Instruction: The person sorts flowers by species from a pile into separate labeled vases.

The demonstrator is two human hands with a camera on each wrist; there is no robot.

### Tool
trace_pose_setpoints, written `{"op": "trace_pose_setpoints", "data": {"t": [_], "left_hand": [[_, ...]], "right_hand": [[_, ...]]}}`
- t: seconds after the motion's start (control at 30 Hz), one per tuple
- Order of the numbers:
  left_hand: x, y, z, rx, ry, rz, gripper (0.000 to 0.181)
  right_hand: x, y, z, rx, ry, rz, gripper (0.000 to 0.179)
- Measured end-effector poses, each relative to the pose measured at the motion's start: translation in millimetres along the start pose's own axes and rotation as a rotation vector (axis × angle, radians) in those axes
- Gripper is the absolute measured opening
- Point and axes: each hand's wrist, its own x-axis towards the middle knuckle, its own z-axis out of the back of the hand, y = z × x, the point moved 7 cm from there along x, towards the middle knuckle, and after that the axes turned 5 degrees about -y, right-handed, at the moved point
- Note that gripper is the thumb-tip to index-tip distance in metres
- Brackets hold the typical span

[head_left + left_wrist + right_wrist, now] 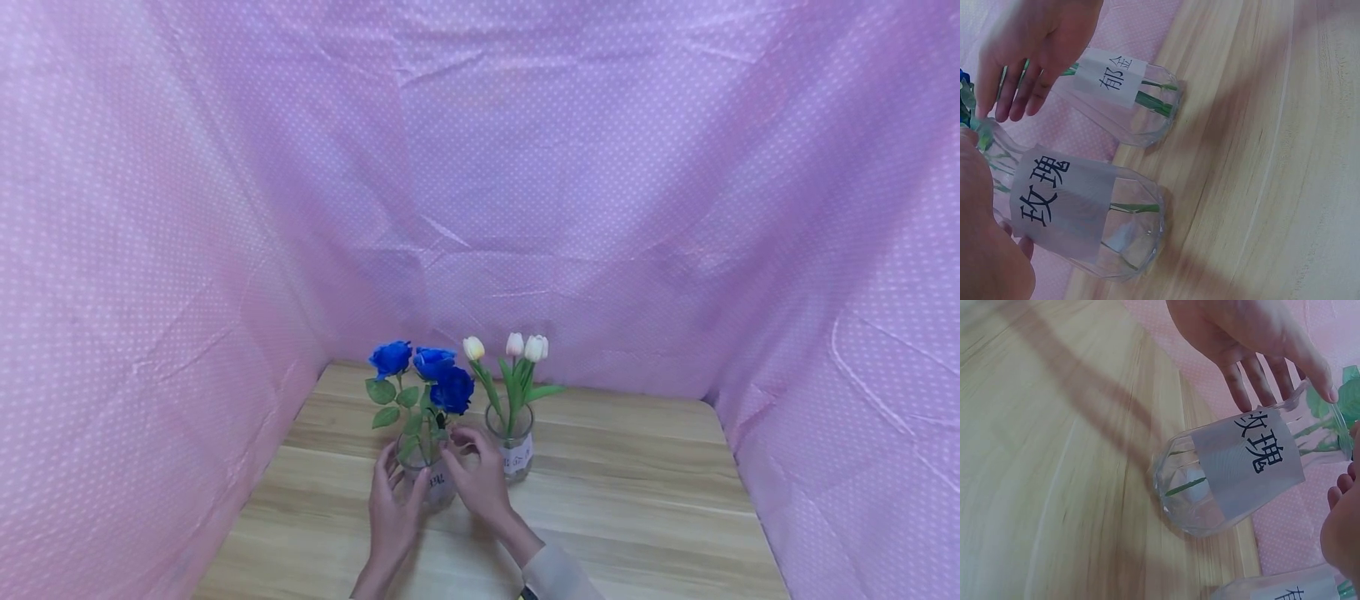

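Observation:
Three artificial blue roses (434, 362) with green leaves stand in a clear glass vase (1141, 247) that bears a white paper label (1247, 462) with black characters. My left hand (393, 512) holds this vase from the left, its thumb on the neck near the rim in the right wrist view. Over at the rim's right side, my right hand (482, 479) brings thumb and forefinger together at the stem of the lowest, darkest rose (452, 390). Its other fingers hang loosely. The exact contact is partly hidden by leaves and fingers.
Just behind and right of the roses, a second labelled glass vase (517, 467) contains pale tulips (514, 345). Both vases are on a wooden table (637, 500). Pink dotted cloth (525, 167) surrounds the table's back and sides. Another labelled vase (1294, 584) shows in the right wrist view.

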Motion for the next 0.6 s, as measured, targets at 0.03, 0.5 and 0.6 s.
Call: {"op": "trace_pose_setpoints", "data": {"t": [0.03, 0.5, 0.6], "left_hand": [[0.2, 0.3, -0.3, -0.002, 0.001, 0.004, 0.081], [-7.4, -5.9, 12.1, 0.013, -0.083, -0.053, 0.080], [-9.4, -13.1, 20.4, 0.035, -0.134, -0.115, 0.080]], "right_hand": [[-1.3, 0, 2, 0.001, 0.012, -0.008, 0.036], [-20.4, 7, 31, -0.129, 0.111, 0.057, 0.048], [-22.6, 9, 38, -0.163, 0.104, 0.105, 0.051]]}}
